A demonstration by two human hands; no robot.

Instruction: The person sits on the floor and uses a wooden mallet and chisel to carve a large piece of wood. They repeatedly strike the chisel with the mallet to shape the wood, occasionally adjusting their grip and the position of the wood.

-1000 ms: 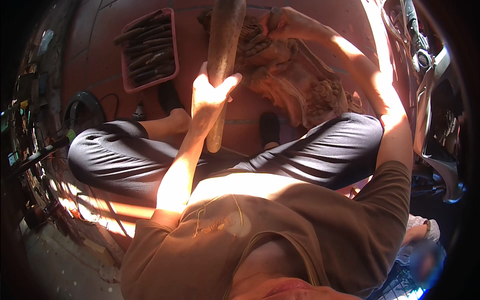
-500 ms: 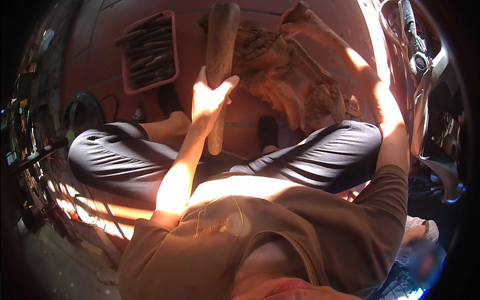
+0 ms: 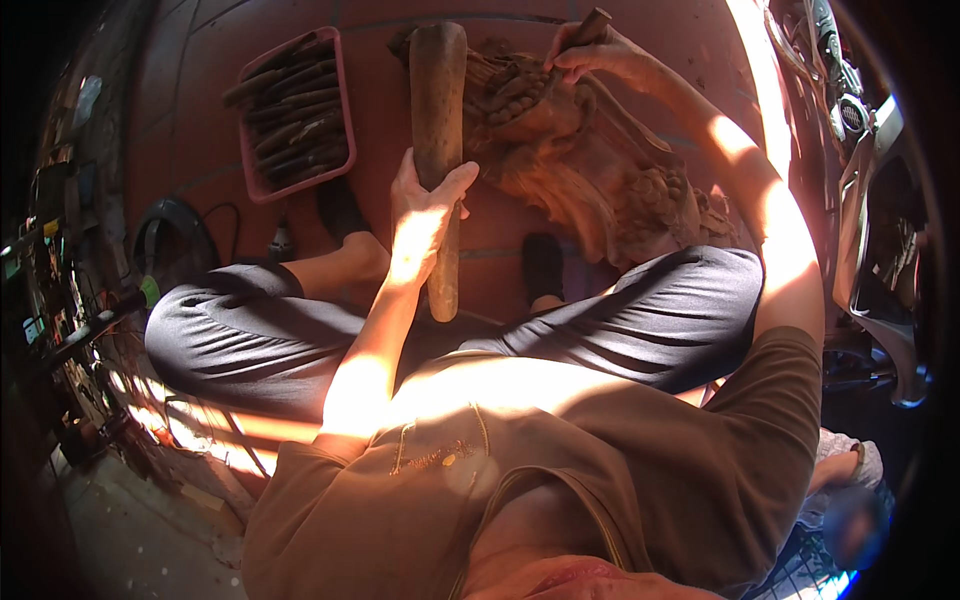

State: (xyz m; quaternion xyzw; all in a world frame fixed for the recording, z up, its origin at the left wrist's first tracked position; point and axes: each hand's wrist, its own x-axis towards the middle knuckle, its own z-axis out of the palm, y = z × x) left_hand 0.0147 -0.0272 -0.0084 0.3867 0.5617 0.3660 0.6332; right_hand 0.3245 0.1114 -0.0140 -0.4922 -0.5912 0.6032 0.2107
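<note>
One carving (image 3: 560, 190) is lying approx. 1 o'clock fr. ctr of view. Pink tray (image 3: 348, 110) w/ tools (image 3: 300, 100) is sitting approx. 11 o'clock. Club (image 3: 438, 90) is pointing abt 12 o'clock, L hand (image 3: 422, 215) clenching its handle. R hand (image 3: 610, 55) is grasping chisel (image 3: 592, 27) abt 1 o'clock, by carving's far edge; can't tell if tip's touching.

My left hand (image 3: 428, 215) grips a wooden club (image 3: 438, 90) by its narrower part, thick end pointing away from me. My right hand (image 3: 606, 58) holds a brown-handled tool (image 3: 588, 28) at the far end of a carved reddish-brown piece (image 3: 560, 180) on the red tiled floor (image 3: 384, 105). Left of the club, a pink basket (image 3: 304, 183) holds slim dark tools (image 3: 298, 105).
</note>
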